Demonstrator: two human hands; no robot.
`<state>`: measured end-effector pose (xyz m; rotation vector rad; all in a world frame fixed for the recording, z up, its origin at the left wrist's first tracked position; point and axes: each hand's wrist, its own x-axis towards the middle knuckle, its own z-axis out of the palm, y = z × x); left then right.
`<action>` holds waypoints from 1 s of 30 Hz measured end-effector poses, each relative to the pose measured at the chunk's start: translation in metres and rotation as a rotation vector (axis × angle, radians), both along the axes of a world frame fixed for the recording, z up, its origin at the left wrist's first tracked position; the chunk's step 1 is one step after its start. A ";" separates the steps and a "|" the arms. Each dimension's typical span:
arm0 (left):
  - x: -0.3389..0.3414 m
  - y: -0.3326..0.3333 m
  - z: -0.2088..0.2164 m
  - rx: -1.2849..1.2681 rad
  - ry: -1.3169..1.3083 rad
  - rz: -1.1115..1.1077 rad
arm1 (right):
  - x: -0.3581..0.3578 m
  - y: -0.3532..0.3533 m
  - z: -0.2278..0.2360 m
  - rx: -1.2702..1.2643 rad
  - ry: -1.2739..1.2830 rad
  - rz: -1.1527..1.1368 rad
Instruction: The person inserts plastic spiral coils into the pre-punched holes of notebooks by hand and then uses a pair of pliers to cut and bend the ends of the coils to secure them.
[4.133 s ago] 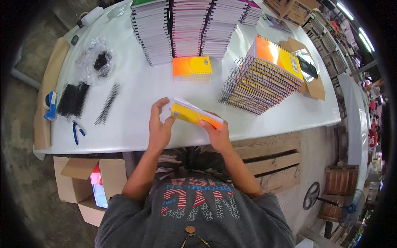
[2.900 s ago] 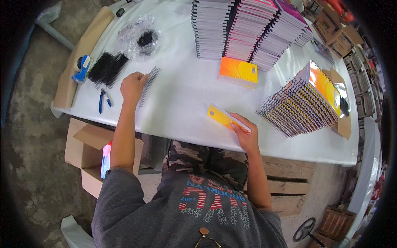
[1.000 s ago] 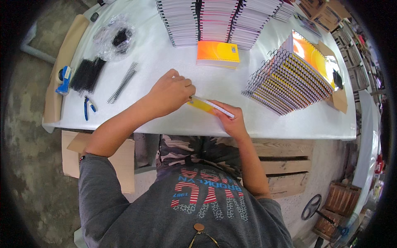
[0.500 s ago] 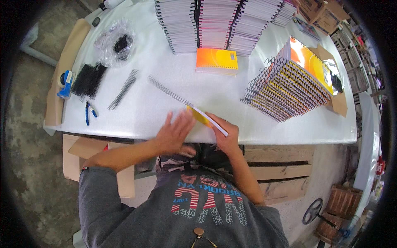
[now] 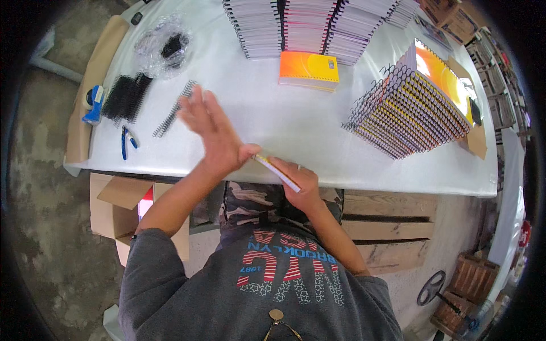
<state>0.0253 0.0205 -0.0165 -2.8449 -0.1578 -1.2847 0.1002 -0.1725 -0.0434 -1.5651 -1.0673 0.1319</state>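
Observation:
Near the table's front edge, my right hand (image 5: 300, 183) grips a thin notebook (image 5: 280, 173) with a yellow cover, held edge-up and slanting. My left hand (image 5: 213, 133) is open, its fingers spread and slightly blurred, with the thumb by the notebook's far end. The wire coil at that end is hidden behind this hand. Just beyond my left fingertips lies a loose dark spiral coil (image 5: 168, 120). Farther left are a bundle of black coils (image 5: 128, 98) and blue-handled pliers (image 5: 128, 143).
Tall stacks of spiral-bound books (image 5: 310, 25) stand at the back, with a small orange-yellow pile (image 5: 309, 69) before them. Coil-bound notebooks (image 5: 418, 108) are stacked at right. A blue tape dispenser (image 5: 94, 105), plastic-wrapped coils (image 5: 166, 48) and an open carton (image 5: 119, 213) are at left.
My left hand has moved up and forward from beside the notebook, fingers spreading. The coil sticking out from the notebook is now covered by it. My right hand keeps its hold.

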 end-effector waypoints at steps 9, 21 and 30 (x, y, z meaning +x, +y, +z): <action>0.002 0.002 0.004 -0.009 0.059 -0.046 | -0.014 -0.001 -0.004 -0.032 0.040 0.026; 0.009 -0.014 0.032 -0.249 0.718 -0.102 | 0.003 0.002 0.013 -0.055 0.371 0.129; 0.026 -0.003 0.013 -0.050 -0.188 -0.154 | -0.005 0.006 0.005 -0.064 0.084 0.109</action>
